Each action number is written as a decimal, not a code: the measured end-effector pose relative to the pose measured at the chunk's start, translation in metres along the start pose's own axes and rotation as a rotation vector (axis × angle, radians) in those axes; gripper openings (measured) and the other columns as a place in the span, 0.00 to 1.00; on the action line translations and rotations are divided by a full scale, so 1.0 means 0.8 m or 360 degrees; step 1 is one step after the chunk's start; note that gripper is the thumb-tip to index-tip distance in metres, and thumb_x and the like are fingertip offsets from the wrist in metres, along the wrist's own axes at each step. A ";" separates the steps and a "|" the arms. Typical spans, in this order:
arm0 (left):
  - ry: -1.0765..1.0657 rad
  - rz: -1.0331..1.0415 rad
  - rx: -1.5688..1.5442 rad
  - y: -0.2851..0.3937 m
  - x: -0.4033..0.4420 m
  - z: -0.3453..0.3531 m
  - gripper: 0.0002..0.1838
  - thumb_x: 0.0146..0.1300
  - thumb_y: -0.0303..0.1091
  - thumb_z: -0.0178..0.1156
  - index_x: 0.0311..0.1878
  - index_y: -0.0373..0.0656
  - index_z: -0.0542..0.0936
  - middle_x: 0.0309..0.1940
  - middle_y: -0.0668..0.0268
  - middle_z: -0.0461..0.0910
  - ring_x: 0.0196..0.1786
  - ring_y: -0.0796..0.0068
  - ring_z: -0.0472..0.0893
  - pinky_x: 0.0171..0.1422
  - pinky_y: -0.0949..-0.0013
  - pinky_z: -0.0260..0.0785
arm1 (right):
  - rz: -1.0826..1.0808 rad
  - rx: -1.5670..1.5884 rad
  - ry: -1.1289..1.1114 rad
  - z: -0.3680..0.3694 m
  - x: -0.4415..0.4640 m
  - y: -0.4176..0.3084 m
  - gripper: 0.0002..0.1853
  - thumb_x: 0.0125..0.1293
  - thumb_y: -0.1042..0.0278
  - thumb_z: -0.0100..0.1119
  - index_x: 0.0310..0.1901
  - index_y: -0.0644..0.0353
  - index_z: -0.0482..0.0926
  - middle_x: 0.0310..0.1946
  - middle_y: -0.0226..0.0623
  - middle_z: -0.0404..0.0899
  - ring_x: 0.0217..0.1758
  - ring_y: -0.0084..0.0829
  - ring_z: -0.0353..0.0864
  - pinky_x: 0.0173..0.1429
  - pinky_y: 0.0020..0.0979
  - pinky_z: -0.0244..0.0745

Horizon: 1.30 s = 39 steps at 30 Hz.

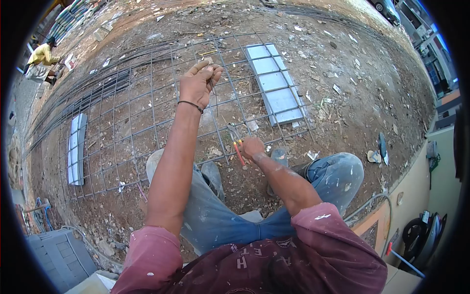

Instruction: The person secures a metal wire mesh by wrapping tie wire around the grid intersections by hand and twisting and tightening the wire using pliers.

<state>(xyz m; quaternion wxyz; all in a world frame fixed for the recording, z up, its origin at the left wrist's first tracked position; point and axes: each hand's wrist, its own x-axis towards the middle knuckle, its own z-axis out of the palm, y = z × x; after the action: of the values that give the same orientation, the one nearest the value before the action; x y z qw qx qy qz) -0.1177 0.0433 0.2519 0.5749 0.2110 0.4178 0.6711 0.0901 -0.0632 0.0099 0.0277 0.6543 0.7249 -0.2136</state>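
Observation:
A grid of steel reinforcing bars [132, 134] lies over the dirt in front of my knees. My left hand [199, 82] is raised above the grid, its fingers pinched together on thin tie wire [215, 95] that hangs below them. Lower and to the right, my right hand [253, 147] is closed around pincers [238, 147] with red and yellow handles. The jaws of the pincers point away from me, close to a bar of the grid; whether they touch it I cannot tell.
Light-coloured blocks [275, 81] sit under the grid's right end, and another pale block [77, 149] under its left. Loose long bars [98, 88] lie at the left. A person in yellow [41, 56] crouches far left. Grey blocks [61, 255] stand at lower left.

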 end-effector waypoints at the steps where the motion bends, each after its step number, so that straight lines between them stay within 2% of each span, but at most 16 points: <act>1: -0.0105 -0.0076 0.0027 -0.006 -0.002 0.011 0.20 0.74 0.16 0.57 0.67 0.25 0.71 0.54 0.44 0.84 0.53 0.55 0.90 0.52 0.69 0.91 | -0.0046 0.0036 -0.0249 -0.049 0.023 0.012 0.25 0.69 0.48 0.68 0.49 0.68 0.87 0.50 0.58 0.88 0.53 0.52 0.89 0.58 0.48 0.83; 3: -0.0294 -0.0175 0.0076 -0.014 -0.016 0.034 0.18 0.75 0.18 0.59 0.66 0.26 0.75 0.54 0.46 0.85 0.53 0.59 0.90 0.53 0.71 0.91 | -0.0113 -0.0031 -0.0147 -0.121 0.068 0.042 0.25 0.67 0.47 0.70 0.39 0.69 0.89 0.42 0.56 0.90 0.45 0.49 0.91 0.51 0.46 0.84; 5: -0.0485 -0.0226 0.0118 -0.025 -0.024 0.048 0.20 0.75 0.19 0.60 0.67 0.28 0.75 0.54 0.47 0.85 0.53 0.61 0.90 0.53 0.71 0.91 | 0.0139 0.0474 -0.0088 -0.240 0.065 0.046 0.26 0.66 0.46 0.71 0.39 0.69 0.89 0.40 0.52 0.91 0.42 0.48 0.91 0.50 0.44 0.82; 7: -0.0684 -0.0260 0.0150 -0.028 -0.024 0.059 0.21 0.75 0.21 0.61 0.69 0.29 0.74 0.55 0.48 0.85 0.53 0.63 0.90 0.52 0.71 0.91 | 0.0023 0.1017 0.0263 -0.318 0.041 0.050 0.19 0.71 0.56 0.68 0.43 0.70 0.87 0.32 0.45 0.89 0.34 0.33 0.89 0.43 0.35 0.80; 8: -0.0778 -0.0335 0.0189 -0.030 -0.028 0.064 0.22 0.75 0.22 0.62 0.70 0.31 0.74 0.55 0.49 0.85 0.53 0.64 0.90 0.52 0.72 0.90 | -0.0061 0.1192 0.0318 -0.355 0.022 0.047 0.16 0.73 0.61 0.67 0.47 0.70 0.86 0.34 0.42 0.89 0.37 0.26 0.88 0.42 0.30 0.79; 10: -0.0876 -0.0396 0.0208 -0.037 -0.031 0.069 0.24 0.75 0.24 0.63 0.71 0.32 0.74 0.56 0.51 0.85 0.53 0.65 0.90 0.52 0.72 0.90 | -0.0213 0.1286 0.0283 -0.413 -0.027 0.035 0.17 0.77 0.62 0.63 0.54 0.71 0.84 0.42 0.44 0.90 0.44 0.28 0.89 0.47 0.30 0.81; 11: -0.0940 -0.0464 0.0146 -0.042 -0.030 0.070 0.24 0.75 0.24 0.63 0.71 0.33 0.74 0.56 0.52 0.85 0.52 0.66 0.90 0.51 0.73 0.90 | -0.0221 0.1267 0.0292 -0.417 -0.040 0.036 0.17 0.77 0.62 0.63 0.54 0.71 0.84 0.42 0.44 0.90 0.44 0.28 0.89 0.47 0.30 0.81; 14: -0.1021 -0.0541 0.0086 -0.046 -0.034 0.077 0.25 0.75 0.27 0.64 0.72 0.34 0.74 0.56 0.53 0.86 0.49 0.68 0.91 0.48 0.75 0.90 | -0.0428 0.1609 0.0296 -0.403 -0.065 0.043 0.23 0.83 0.60 0.56 0.68 0.69 0.77 0.55 0.47 0.87 0.55 0.32 0.87 0.57 0.34 0.83; 17: -0.1206 -0.0607 0.0122 -0.051 -0.036 0.077 0.26 0.76 0.30 0.64 0.73 0.35 0.73 0.55 0.53 0.87 0.46 0.69 0.92 0.48 0.76 0.90 | -0.0353 0.1707 0.0242 -0.384 -0.074 0.031 0.24 0.83 0.60 0.56 0.69 0.69 0.76 0.56 0.49 0.86 0.56 0.33 0.87 0.58 0.35 0.84; 22: -0.1213 -0.0646 0.0128 -0.054 -0.037 0.082 0.26 0.76 0.31 0.64 0.73 0.33 0.72 0.55 0.52 0.87 0.47 0.68 0.92 0.45 0.78 0.89 | -0.0521 0.1405 0.0532 -0.373 -0.074 0.025 0.29 0.73 0.68 0.69 0.71 0.68 0.74 0.63 0.50 0.82 0.57 0.35 0.86 0.57 0.37 0.85; 24: -0.1262 -0.0701 0.0146 -0.054 -0.037 0.084 0.26 0.77 0.32 0.63 0.73 0.33 0.72 0.56 0.51 0.86 0.47 0.67 0.92 0.46 0.77 0.90 | -0.0526 0.1536 0.0570 -0.378 -0.070 0.018 0.30 0.66 0.73 0.73 0.69 0.66 0.77 0.58 0.48 0.83 0.52 0.34 0.88 0.52 0.34 0.86; 27: -0.1300 -0.0762 0.0036 -0.059 -0.036 0.086 0.24 0.77 0.30 0.62 0.73 0.33 0.72 0.56 0.50 0.86 0.48 0.64 0.92 0.50 0.74 0.90 | -0.0700 0.0955 0.0780 -0.384 -0.068 0.013 0.20 0.62 0.76 0.72 0.57 0.59 0.86 0.44 0.45 0.81 0.39 0.38 0.87 0.41 0.37 0.83; 28: -0.1314 -0.0842 -0.0089 -0.059 -0.036 0.085 0.24 0.77 0.28 0.62 0.72 0.33 0.72 0.56 0.50 0.86 0.49 0.63 0.92 0.51 0.72 0.91 | -0.0700 0.0965 0.0777 -0.380 -0.067 0.015 0.20 0.62 0.76 0.72 0.57 0.59 0.86 0.44 0.45 0.81 0.39 0.38 0.87 0.41 0.37 0.83; 30: -0.1229 -0.0851 -0.0085 -0.054 -0.040 0.085 0.23 0.77 0.27 0.61 0.72 0.33 0.73 0.56 0.50 0.86 0.49 0.62 0.92 0.53 0.70 0.91 | -0.0867 0.0641 0.1153 -0.375 -0.063 0.016 0.14 0.63 0.76 0.72 0.51 0.60 0.87 0.42 0.44 0.82 0.36 0.41 0.87 0.41 0.40 0.82; 34: -0.1023 -0.0814 0.0012 -0.052 -0.040 0.080 0.19 0.78 0.24 0.58 0.69 0.34 0.75 0.57 0.50 0.86 0.51 0.59 0.92 0.56 0.66 0.90 | -0.1048 0.0557 0.1235 -0.380 -0.067 0.012 0.10 0.64 0.74 0.71 0.47 0.60 0.88 0.37 0.41 0.82 0.36 0.44 0.86 0.41 0.40 0.81; 39: -0.1096 -0.0811 0.0166 -0.046 -0.045 0.073 0.16 0.81 0.29 0.55 0.67 0.34 0.76 0.59 0.51 0.85 0.51 0.59 0.92 0.54 0.66 0.91 | -0.0885 0.0514 0.1223 -0.385 -0.070 0.011 0.04 0.66 0.73 0.70 0.40 0.61 0.89 0.28 0.39 0.84 0.32 0.40 0.87 0.37 0.37 0.79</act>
<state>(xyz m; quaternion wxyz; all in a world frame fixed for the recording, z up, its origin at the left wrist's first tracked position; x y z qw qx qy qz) -0.0420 0.0276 0.2624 0.8167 0.3415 0.2738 0.3760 0.1800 -0.0084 0.3051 -0.4009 0.4636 0.7874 -0.0660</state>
